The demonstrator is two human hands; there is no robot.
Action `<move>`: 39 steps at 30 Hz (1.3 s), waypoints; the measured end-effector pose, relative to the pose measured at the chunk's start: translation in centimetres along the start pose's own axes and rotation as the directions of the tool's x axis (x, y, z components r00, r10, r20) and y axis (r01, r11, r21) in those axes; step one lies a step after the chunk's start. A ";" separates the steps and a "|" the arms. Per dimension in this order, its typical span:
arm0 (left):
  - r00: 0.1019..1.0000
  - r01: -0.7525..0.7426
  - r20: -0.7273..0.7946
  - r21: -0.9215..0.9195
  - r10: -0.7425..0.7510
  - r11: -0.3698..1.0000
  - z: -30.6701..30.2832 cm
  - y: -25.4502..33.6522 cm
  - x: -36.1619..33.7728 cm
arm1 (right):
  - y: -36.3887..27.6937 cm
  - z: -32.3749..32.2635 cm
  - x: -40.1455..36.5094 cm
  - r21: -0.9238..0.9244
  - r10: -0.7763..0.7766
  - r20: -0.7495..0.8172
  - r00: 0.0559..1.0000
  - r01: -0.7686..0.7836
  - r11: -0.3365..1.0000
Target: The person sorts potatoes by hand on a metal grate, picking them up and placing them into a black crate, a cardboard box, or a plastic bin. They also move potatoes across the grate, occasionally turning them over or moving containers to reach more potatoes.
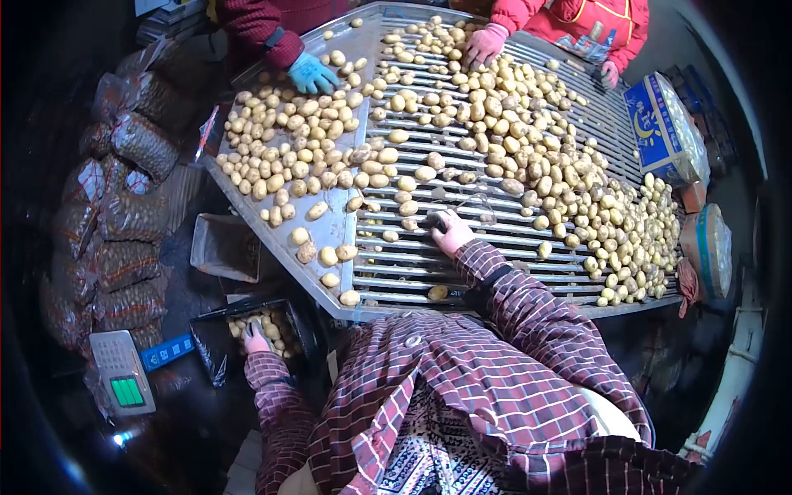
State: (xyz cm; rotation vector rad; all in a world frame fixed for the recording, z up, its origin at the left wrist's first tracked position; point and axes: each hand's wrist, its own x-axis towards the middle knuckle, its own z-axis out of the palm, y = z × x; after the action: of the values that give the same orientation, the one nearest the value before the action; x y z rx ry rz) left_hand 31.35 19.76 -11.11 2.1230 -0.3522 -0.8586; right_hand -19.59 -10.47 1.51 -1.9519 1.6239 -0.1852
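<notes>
Many potatoes (536,165) lie on a slatted metal table (396,285) and on its smooth metal side at the left. My right hand (450,233), in a pink and dark glove, rests over the slats left of the main heap; its fingertips are dark and what they hold, if anything, cannot be made out. Down at the left, my left hand (256,338) reaches into a box lined with black plastic (216,348). Potatoes (276,330) lie in that box beside my fingers, and whether one is gripped is too small to tell.
Across the table are a co-worker's blue-gloved hand (313,73) and another's pink-gloved hands (487,44). Filled sacks (128,256) are stacked at the left, near an empty bin (224,247) and a scale (122,373). A blue carton (656,128) stands at the right.
</notes>
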 end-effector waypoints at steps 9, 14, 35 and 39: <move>0.683 -0.697 0.024 0.322 0.730 0.641 11.5 19.3 -8.1 | -6.8 -4.2 5.9 -0.142 0.086 0.018 0.996 -0.082 0.986; 0.824 -0.493 0.035 0.537 0.566 0.685 17.3 19.9 -9.8 | -11.0 -3.6 11.8 -0.172 -0.184 0.018 0.983 0.184 0.968; 0.634 -0.731 0.291 0.528 0.717 0.432 20.9 28.5 0.7 | -9.9 -1.2 5.1 -0.153 -0.621 0.076 0.780 0.625 0.765; 0.652 -0.698 0.416 0.655 0.633 0.289 25.6 31.3 6.1 | -5.0 -3.1 1.2 -0.239 -0.398 -0.137 0.907 0.360 0.902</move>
State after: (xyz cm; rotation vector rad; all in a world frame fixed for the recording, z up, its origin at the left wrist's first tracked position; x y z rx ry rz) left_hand 19.56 -18.09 -1.36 2.2908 -1.8372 -0.2313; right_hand -16.44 -12.20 6.35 -2.4714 1.3970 -0.3704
